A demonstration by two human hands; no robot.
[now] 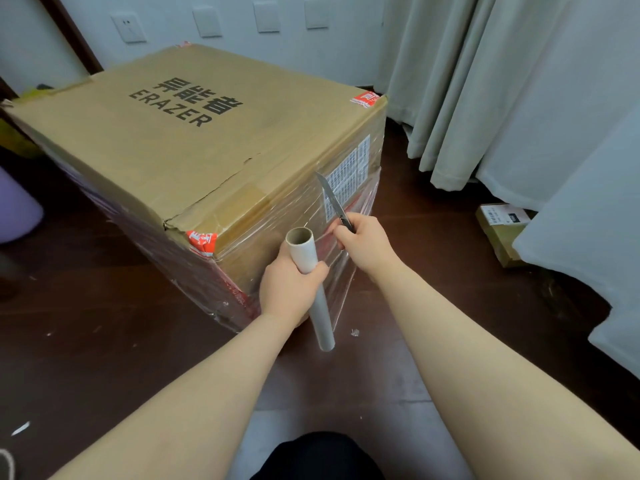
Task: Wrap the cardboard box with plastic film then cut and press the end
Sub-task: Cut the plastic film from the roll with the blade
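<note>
A large brown cardboard box [194, 133] with black print stands on the dark floor. Clear plastic film [353, 209] covers its sides. My left hand [289, 292] grips a nearly bare film roll [313, 289], a pale cardboard tube held upright and slightly tilted in front of the box's near face. A sheet of film stretches from the tube to the box. My right hand [369, 242] holds a small knife [334, 200] by its handle, the blade pointing up and left against the film on the box's right part.
Pale curtains [485, 98] hang at the right, and a small cardboard parcel [502, 230] lies on the floor beneath them. A purple object [17, 209] sits at the left edge. The wall with sockets [128, 27] is behind the box.
</note>
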